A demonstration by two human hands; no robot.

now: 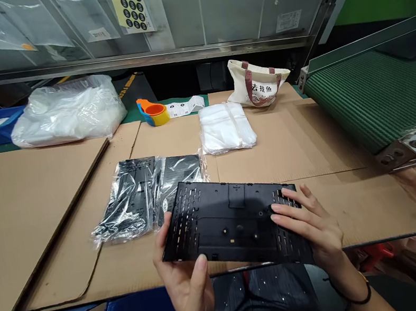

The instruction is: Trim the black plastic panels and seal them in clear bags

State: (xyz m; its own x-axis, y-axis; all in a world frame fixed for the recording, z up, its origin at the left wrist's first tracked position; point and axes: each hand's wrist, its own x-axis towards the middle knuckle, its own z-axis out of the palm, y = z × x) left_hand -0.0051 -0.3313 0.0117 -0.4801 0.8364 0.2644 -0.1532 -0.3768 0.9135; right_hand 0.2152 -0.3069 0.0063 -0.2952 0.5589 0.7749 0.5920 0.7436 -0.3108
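A flat black plastic panel (223, 222) with slotted vents at both ends and small brass-coloured inserts is held up, tilted, above the front edge of the cardboard. My left hand (188, 282) grips its left end, thumb on the lower edge and fingers behind. At the right end, my right hand (313, 228) holds the panel with several fingers laid across its vented face; the thumb is hidden. Just behind the panel lie two similar black panels in clear plastic bags, a left bagged panel (131, 198) and a right bagged panel (179, 174), the latter partly covered.
Cardboard (281, 137) covers the table, with a raised sheet (28, 208) at left. A stack of white bags (226, 127), a tape dispenser (154, 112), a cloth bag (257, 82) and a large plastic bundle (67, 110) stand behind. A green conveyor (385, 87) borders the right.
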